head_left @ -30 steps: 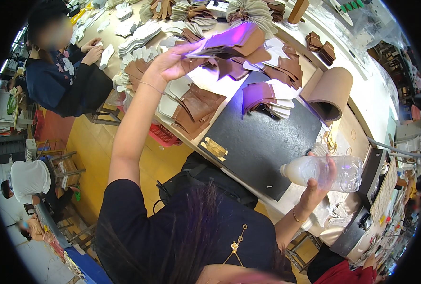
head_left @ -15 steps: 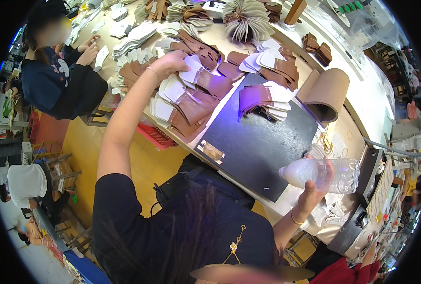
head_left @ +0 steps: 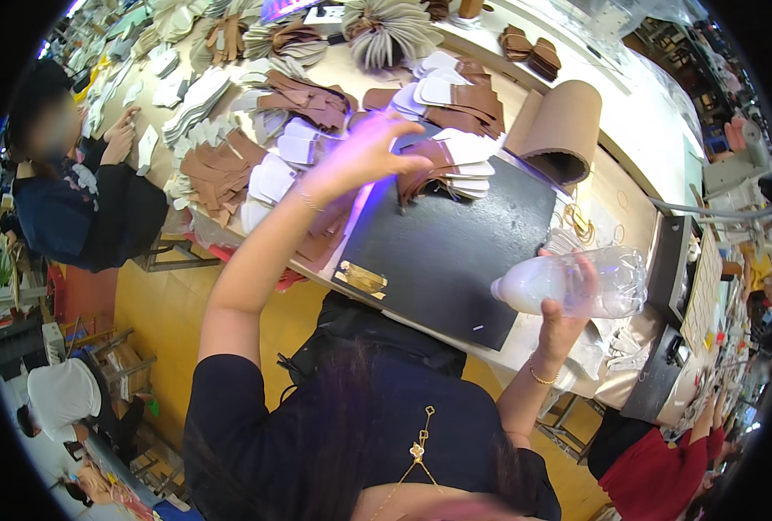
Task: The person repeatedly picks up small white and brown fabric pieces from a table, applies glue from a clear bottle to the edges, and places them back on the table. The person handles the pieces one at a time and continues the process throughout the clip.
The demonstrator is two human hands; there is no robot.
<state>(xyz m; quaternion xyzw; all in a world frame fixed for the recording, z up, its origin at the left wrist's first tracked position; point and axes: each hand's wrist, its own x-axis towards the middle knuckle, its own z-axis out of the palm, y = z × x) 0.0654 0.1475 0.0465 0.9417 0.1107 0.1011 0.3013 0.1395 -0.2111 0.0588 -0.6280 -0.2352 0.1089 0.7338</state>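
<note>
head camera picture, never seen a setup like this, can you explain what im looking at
No machine here, just a person at a worktable, seen from a fisheye camera worn on their head and looking down, so straight edges bend. The right hand holds a clear plastic bottle with whitish contents. The left hand is open by a stack of brown and white pieces on a black mat; whether it touches is unclear. More pieces and a brown roll lie around.

- This is looking like a workshop;
- stacks of cut brown-and-white pieces [head_left: 468, 165] are crowding a long worktable [head_left: 608, 186];
- a co-worker [head_left: 86, 204] is sitting alongside;
</note>
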